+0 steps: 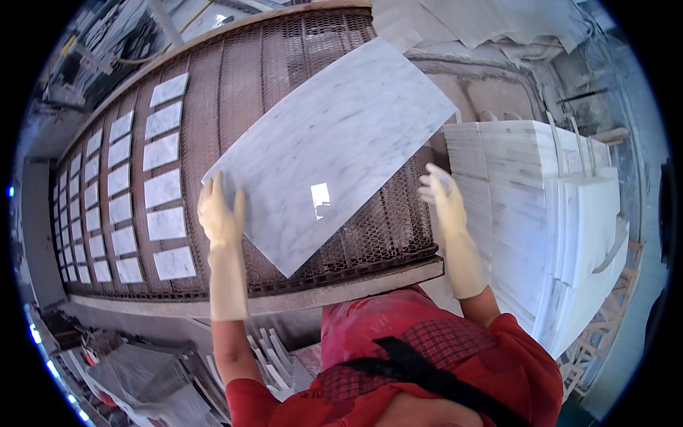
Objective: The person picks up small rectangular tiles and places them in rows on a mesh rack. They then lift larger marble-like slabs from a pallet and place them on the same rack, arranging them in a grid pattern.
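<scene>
Resting at the near-left end of a large grey-veined marble slab [334, 149], the gloved left hand [222, 213] has its thumb and fingers parted by the edge; whether they pinch it cannot be told, since the underside is out of sight. The gloved right hand [445, 198], fingers loosely spread and slightly blurred, is clear of the slab, near a stack of white slabs [494, 164]. The big slab lies askew over the brown mesh bed [242, 92], so its placing looks unfinished, and the stacked slabs seem yet to be dealt with. Farther left, rows of small white tiles [161, 151] appear already laid out. The most distant rows are too small to count, and the grey clutter [99, 57] past the bed is hard to make out.
</scene>
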`<action>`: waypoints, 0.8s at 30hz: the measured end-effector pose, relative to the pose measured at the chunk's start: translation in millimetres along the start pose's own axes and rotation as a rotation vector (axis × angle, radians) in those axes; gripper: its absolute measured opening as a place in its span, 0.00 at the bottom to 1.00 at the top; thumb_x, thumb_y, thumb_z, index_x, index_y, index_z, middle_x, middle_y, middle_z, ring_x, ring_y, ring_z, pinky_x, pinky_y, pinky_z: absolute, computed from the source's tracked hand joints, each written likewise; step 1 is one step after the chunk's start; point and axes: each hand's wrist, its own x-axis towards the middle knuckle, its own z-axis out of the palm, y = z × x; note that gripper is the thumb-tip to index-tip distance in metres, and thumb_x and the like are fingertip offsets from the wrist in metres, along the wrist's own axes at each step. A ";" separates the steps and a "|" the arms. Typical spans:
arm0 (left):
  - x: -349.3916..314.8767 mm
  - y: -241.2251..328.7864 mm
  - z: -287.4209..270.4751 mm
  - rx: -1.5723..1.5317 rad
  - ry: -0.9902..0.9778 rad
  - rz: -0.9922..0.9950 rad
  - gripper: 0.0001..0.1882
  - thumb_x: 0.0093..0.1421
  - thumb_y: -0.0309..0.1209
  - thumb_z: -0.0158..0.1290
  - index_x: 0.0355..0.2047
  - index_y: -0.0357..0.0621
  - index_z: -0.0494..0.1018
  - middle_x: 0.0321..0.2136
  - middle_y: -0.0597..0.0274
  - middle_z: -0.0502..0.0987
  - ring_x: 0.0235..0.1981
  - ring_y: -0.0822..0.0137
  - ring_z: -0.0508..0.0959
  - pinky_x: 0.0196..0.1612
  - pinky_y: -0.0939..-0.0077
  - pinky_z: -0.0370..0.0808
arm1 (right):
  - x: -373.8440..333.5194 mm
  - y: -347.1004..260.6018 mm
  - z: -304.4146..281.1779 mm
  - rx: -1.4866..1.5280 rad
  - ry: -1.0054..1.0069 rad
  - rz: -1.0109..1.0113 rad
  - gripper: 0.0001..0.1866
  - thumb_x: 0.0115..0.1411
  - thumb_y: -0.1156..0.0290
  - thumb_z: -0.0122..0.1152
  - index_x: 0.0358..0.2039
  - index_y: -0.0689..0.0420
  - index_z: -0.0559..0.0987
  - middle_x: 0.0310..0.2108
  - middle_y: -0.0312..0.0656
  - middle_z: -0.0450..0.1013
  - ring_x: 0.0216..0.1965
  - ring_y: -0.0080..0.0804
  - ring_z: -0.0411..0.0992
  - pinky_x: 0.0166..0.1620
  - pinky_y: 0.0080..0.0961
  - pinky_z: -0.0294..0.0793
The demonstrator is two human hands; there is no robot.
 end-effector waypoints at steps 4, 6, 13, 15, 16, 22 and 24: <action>-30.1 59.6 2.8 -0.188 -0.189 0.025 0.32 0.58 0.34 0.67 0.61 0.39 0.74 0.58 0.36 0.76 0.57 0.36 0.77 0.63 0.45 0.73 | 57.4 -3.8 -29.7 0.047 0.181 0.003 0.30 0.73 0.51 0.59 0.67 0.56 0.74 0.60 0.50 0.76 0.54 0.39 0.78 0.61 0.35 0.76; -55.9 109.4 2.8 -0.205 -0.295 0.191 0.33 0.57 0.36 0.68 0.62 0.41 0.74 0.59 0.39 0.75 0.60 0.38 0.74 0.66 0.43 0.69 | 89.4 0.3 -42.6 0.124 0.194 0.014 0.33 0.72 0.51 0.60 0.69 0.60 0.71 0.62 0.53 0.74 0.55 0.42 0.78 0.61 0.36 0.77; -69.5 208.5 42.1 -0.104 -0.347 0.346 0.35 0.55 0.35 0.69 0.62 0.41 0.73 0.61 0.42 0.73 0.63 0.40 0.70 0.70 0.42 0.63 | 200.6 24.7 -67.3 0.336 0.121 0.059 0.35 0.72 0.53 0.60 0.71 0.62 0.66 0.66 0.59 0.69 0.59 0.51 0.76 0.63 0.43 0.77; -66.0 229.1 53.0 -0.068 -0.326 0.310 0.35 0.54 0.33 0.69 0.62 0.40 0.73 0.60 0.41 0.74 0.62 0.39 0.71 0.69 0.42 0.64 | 226.7 33.1 -72.7 0.364 0.081 0.056 0.34 0.72 0.52 0.60 0.70 0.60 0.67 0.67 0.57 0.69 0.60 0.52 0.75 0.63 0.44 0.77; -61.9 236.0 56.5 -0.060 -0.329 0.293 0.34 0.54 0.33 0.68 0.62 0.40 0.73 0.60 0.40 0.74 0.62 0.39 0.71 0.68 0.43 0.65 | 237.7 37.5 -76.4 0.403 0.048 0.041 0.33 0.73 0.53 0.59 0.70 0.60 0.67 0.67 0.57 0.69 0.60 0.52 0.75 0.64 0.45 0.76; -53.0 288.1 80.4 -0.060 -0.273 0.219 0.34 0.54 0.30 0.69 0.62 0.38 0.73 0.59 0.40 0.74 0.60 0.39 0.73 0.68 0.45 0.66 | 259.3 39.1 -78.7 0.715 -0.156 0.123 0.30 0.75 0.53 0.55 0.68 0.62 0.69 0.64 0.57 0.71 0.61 0.53 0.74 0.66 0.52 0.73; -48.0 300.9 99.0 0.009 -0.212 0.195 0.34 0.55 0.29 0.68 0.62 0.38 0.73 0.58 0.39 0.75 0.59 0.38 0.73 0.67 0.45 0.66 | 249.4 39.7 -95.8 0.673 -0.263 0.113 0.32 0.76 0.52 0.54 0.70 0.60 0.67 0.64 0.59 0.71 0.60 0.54 0.75 0.66 0.50 0.74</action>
